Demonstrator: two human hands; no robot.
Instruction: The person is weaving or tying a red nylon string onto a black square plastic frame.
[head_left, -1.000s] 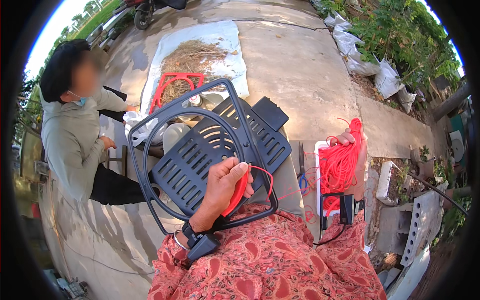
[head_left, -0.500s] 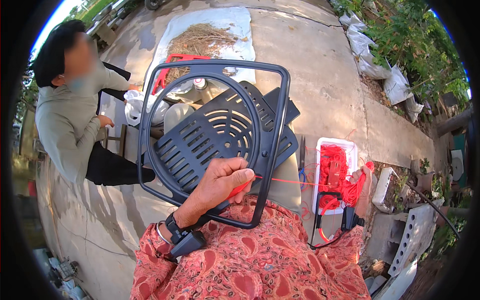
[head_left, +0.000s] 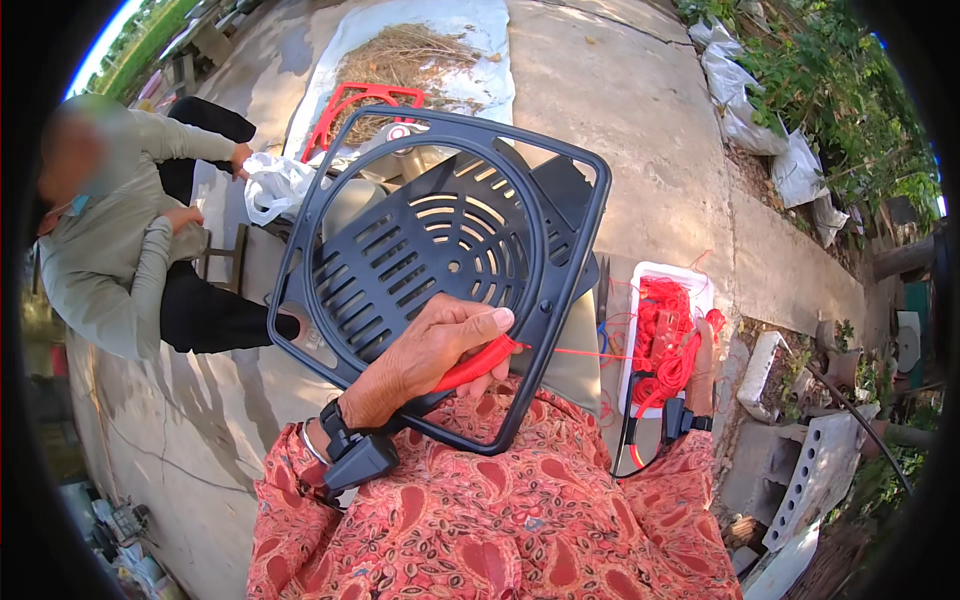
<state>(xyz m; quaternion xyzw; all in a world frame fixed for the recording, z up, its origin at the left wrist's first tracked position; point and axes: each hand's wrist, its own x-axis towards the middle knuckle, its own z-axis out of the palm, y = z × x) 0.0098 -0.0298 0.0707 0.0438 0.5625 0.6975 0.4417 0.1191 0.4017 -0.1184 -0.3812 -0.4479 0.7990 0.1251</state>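
Note:
My left hand (head_left: 440, 350) is closed round the near part of a black plastic frame (head_left: 590, 230) with a large ring in it, held tilted over my lap. Bright red cord (head_left: 480, 366) is wrapped tightly round the bar under my thumb. From there a taut red strand (head_left: 580, 353) runs right to my right hand (head_left: 706, 345), which grips a loose hank of red cord (head_left: 680, 365). That hand is beside a white tray (head_left: 622, 385) full of tangled red cord. Black slotted plates (head_left: 400, 255) lie beneath the frame.
At left sits a person (head_left: 110, 240) in a grey-green top, one hand at a white plastic bag (head_left: 278, 185). Scissors (head_left: 603, 300) with a blue handle lie left of the tray. Beyond are a red frame (head_left: 360, 92) and dry stalks on a white sheet (head_left: 490, 60). Concrete blocks (head_left: 815, 480) stand at right.
The black frame has turned slightly and tipped, and my left hand has moved up a little. My right hand has come slightly left. The other person has leaned left.

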